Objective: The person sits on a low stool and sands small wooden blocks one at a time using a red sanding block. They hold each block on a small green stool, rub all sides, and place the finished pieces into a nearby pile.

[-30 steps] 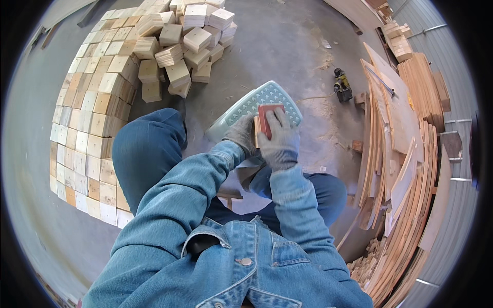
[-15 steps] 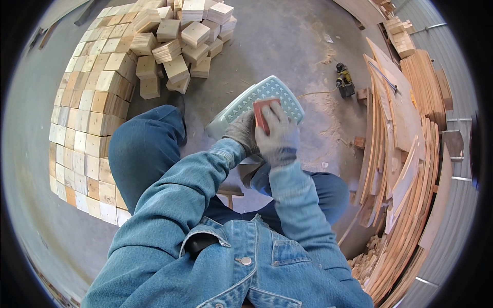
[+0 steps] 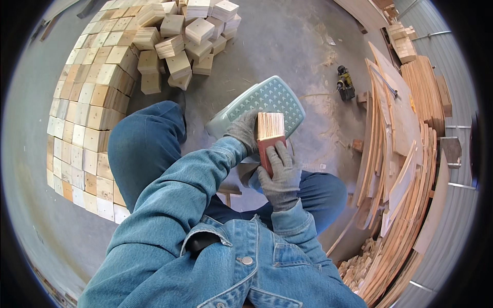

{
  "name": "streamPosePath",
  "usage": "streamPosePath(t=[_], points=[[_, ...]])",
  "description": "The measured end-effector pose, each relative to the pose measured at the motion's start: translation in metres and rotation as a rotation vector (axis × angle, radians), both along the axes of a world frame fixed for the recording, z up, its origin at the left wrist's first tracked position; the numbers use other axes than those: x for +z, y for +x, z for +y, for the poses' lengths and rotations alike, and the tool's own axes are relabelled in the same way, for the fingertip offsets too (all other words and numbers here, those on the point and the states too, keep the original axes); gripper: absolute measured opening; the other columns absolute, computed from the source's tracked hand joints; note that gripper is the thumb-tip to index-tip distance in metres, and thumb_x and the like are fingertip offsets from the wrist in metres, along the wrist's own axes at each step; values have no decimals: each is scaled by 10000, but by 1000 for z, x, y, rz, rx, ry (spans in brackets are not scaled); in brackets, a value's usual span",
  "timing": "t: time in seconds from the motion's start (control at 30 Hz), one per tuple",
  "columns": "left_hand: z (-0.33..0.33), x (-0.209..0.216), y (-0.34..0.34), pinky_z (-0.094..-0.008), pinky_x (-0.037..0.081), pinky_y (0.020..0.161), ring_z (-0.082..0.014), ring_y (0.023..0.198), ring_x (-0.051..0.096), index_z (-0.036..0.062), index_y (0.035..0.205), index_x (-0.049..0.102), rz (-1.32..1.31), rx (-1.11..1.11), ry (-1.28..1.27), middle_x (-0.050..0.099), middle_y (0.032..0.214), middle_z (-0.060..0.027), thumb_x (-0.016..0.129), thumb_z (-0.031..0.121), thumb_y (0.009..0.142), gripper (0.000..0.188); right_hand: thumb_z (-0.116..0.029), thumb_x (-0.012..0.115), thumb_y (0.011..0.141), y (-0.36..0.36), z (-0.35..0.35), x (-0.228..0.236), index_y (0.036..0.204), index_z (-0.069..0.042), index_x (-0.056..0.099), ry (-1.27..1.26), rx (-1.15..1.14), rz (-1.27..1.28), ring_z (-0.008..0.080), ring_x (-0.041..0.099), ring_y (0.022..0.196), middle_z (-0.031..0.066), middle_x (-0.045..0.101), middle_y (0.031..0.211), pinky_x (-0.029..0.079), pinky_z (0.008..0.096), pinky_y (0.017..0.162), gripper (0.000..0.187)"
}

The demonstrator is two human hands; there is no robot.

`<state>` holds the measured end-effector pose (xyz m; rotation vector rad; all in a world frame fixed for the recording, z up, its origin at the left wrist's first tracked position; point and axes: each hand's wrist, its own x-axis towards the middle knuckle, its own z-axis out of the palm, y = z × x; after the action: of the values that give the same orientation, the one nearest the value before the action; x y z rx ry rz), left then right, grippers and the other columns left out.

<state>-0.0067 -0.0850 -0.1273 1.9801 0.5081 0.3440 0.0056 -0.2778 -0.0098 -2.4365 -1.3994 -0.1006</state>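
Observation:
Over a pale blue-green plastic stool (image 3: 281, 95), my gloved left hand (image 3: 243, 130) grips a wooden block (image 3: 270, 124) from its left side. Layered lines run along the block's upward face. My gloved right hand (image 3: 282, 178) lies over a reddish-brown flat pad, which looks like a sanding block (image 3: 264, 151). Its fingers press on the pad and its thumb sits at the pad's left edge. The pad covers the near part of the wooden block or meets its near end; I cannot tell which.
Stacked wooden blocks (image 3: 95, 110) form a wide bank at left, with a loose heap of blocks (image 3: 179, 64) beyond. A yellow-black cordless drill (image 3: 345, 83) rests on the dusty floor. Sheets and strips of wood (image 3: 405, 190) lean along the right wall.
My right hand has drawn the reddish pad toward me, uncovering the layered face of the wooden block. My left hand has stayed nearly in place.

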Motion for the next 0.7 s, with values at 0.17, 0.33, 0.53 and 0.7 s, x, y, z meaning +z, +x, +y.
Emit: streamPosePath(t=[0.17, 0.33, 0.53, 0.7], points=[[1, 2, 3, -454, 454, 1176, -389, 1332, 579, 129, 1437, 549, 56, -81, -45, 614, 1371, -208, 904, 511, 685, 915, -226, 801, 795, 13, 11, -6, 1352, -72, 706, 74, 2, 17, 450, 591, 1276, 191, 621, 1451, 488, 544, 1080, 585], [-6, -31, 7, -434, 404, 1220, -359, 1405, 513, 122, 1561, 392, 57, -70, 78, 522, 1497, -167, 912, 519, 658, 1116, -258, 794, 804, 75, 81, -11, 1364, -123, 713, 30, -111, -23, 433, 634, 1220, 122, 643, 1452, 511, 521, 1066, 582], [-1, -15, 6, -414, 409, 1190, -337, 1321, 560, 121, 1458, 517, 177, -44, 71, 599, 1395, -153, 922, 478, 674, 952, -299, 781, 826, 92, 93, -21, 1373, -124, 702, 0, -152, -85, 423, 651, 1204, 131, 622, 1491, 518, 519, 1056, 580], [3, 15, 2, -430, 450, 1174, -362, 1312, 583, 131, 1402, 571, 74, -105, -26, 621, 1343, -182, 911, 472, 675, 872, -252, 788, 811, 34, 35, 1, 1378, -53, 680, -15, -80, 13, 446, 607, 1267, 227, 606, 1471, 468, 538, 1106, 610]])
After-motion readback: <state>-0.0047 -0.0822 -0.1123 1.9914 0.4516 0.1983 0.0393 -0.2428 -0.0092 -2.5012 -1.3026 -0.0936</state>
